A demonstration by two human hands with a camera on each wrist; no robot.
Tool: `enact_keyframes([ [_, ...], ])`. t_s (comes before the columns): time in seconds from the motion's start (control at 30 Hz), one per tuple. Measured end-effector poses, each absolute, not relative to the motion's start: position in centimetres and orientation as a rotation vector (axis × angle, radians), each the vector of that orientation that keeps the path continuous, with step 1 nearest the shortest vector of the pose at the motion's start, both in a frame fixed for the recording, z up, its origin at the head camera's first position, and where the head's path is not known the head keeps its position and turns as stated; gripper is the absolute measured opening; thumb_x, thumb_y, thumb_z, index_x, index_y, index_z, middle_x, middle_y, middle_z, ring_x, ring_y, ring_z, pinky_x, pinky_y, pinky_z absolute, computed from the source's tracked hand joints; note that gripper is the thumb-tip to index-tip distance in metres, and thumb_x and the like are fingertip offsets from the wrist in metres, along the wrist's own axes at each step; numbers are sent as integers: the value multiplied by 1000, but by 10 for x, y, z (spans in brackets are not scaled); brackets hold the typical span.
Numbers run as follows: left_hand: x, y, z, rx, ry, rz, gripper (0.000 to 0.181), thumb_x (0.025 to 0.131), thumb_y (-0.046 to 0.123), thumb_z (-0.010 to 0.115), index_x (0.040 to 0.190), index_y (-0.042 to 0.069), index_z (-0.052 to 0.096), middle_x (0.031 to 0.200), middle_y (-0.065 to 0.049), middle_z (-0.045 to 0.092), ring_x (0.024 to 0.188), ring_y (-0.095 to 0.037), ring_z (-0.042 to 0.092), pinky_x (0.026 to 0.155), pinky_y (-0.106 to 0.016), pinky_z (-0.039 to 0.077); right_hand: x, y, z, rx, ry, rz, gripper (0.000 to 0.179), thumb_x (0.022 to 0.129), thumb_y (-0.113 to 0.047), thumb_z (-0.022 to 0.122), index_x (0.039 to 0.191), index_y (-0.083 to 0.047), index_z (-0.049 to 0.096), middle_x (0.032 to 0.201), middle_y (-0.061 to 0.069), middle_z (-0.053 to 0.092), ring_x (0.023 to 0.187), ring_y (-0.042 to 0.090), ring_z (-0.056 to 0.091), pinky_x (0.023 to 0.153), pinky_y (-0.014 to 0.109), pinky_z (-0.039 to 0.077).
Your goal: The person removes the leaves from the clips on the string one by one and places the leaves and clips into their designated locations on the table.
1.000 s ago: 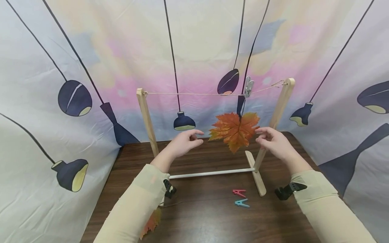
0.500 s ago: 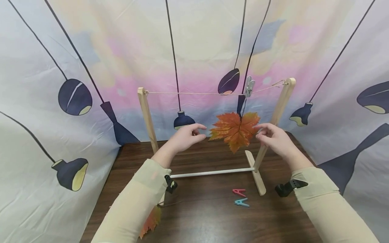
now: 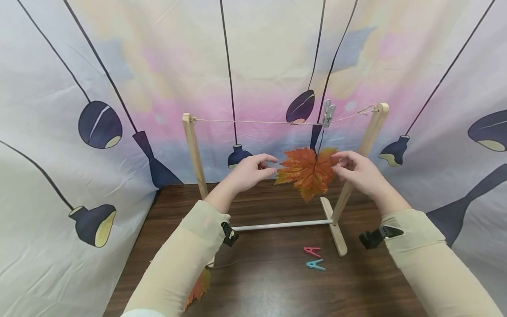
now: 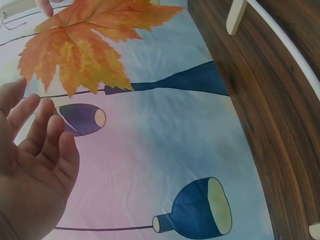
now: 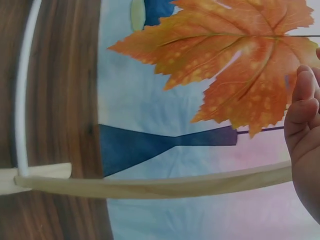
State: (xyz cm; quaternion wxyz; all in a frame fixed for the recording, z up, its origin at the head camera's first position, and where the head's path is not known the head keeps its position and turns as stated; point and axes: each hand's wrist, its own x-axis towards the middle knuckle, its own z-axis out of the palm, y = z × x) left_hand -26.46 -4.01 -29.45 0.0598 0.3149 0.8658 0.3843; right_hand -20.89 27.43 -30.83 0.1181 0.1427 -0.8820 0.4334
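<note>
An orange maple leaf (image 3: 306,171) hangs by its stem from a grey clothespin (image 3: 328,114) on a string (image 3: 253,121). My left hand (image 3: 253,171) is just left of the leaf, fingers loosely bent and holding nothing; in the left wrist view its fingertips lie below the leaf's edge. At the leaf's right edge is my right hand (image 3: 356,171), with index finger and thumb apart and overlapping the edge in the head view. Its other fingers (image 5: 302,107) are bent in the right wrist view.
The string spans two wooden posts (image 3: 194,154) joined low down by a white rod (image 3: 285,225). On the brown table (image 3: 269,286) lie a red clothespin (image 3: 312,251) and a blue clothespin (image 3: 315,264). A second leaf (image 3: 200,288) is partly hidden by the left sleeve.
Both hands have moved up; the left has come rightward, closer to the leaf, and the right now overlaps its right edge. The leaf still hangs from the grey clothespin.
</note>
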Motion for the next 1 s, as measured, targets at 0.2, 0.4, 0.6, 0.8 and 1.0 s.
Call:
enact_keyframes([
  [0.2,-264,-33,-287,957,2628,1180,33,94,34,57,125,23,58,91,1,59,75,-18,51,63,-33,43,-211,274,-298,438,-2480,1331,34,91,-7,60,123,3,53,82,1,57,62,11,55,54,24,46],
  [0.4,-263,-27,-282,977,2637,1168,34,94,34,56,125,23,58,91,-1,60,73,-19,51,61,-32,42,-212,270,-287,442,-2463,1328,34,92,-12,59,123,1,54,84,3,57,62,13,54,55,24,47],
  [0.6,-263,-22,-276,989,2622,1202,32,94,33,57,124,23,59,92,-3,63,79,-16,55,66,-33,44,-211,267,-274,429,-2438,1301,34,92,-12,59,123,1,54,82,2,56,62,13,53,53,22,45],
  [0.8,-263,-18,-267,997,2631,1225,31,94,31,57,124,22,60,87,-3,61,74,-18,52,64,-32,42,-210,267,-258,409,-2389,1326,34,91,-8,60,123,1,54,81,-2,57,61,10,54,54,21,46],
  [1.0,-265,-14,-255,1009,2628,1270,32,94,30,58,124,20,59,87,-2,62,76,-17,56,66,-31,45,-208,269,-243,373,-2332,1294,31,91,-9,60,121,-3,57,79,-4,59,58,11,54,54,20,44],
])
